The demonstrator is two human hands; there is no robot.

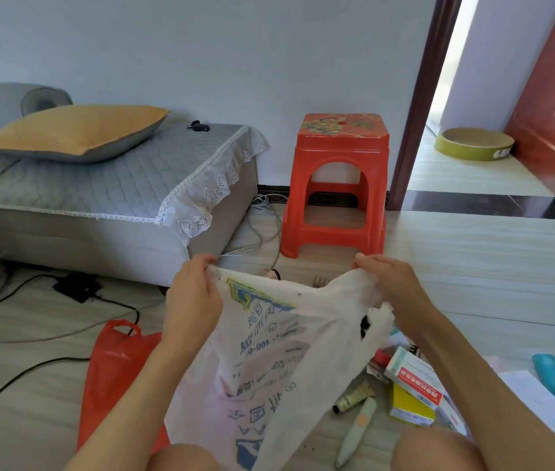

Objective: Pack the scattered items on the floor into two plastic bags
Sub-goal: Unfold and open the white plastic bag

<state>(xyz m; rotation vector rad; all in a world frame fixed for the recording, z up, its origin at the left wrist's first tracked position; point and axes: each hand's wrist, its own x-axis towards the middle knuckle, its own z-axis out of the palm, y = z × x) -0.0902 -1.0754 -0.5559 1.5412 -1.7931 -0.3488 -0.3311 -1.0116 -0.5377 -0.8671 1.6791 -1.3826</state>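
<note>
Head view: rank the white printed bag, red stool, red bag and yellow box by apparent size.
1. white printed bag, enlarged by nearness
2. red stool
3. red bag, partly hidden, so unsure against the stool
4. yellow box

White bag [269,351] hides floor items; its print unreadable.

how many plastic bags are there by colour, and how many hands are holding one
white plastic bag: 1, held up by the left hand and right hand
red plastic bag: 1, flat on the floor, untouched
hands gripping a bag: 2
total bags: 2
</note>
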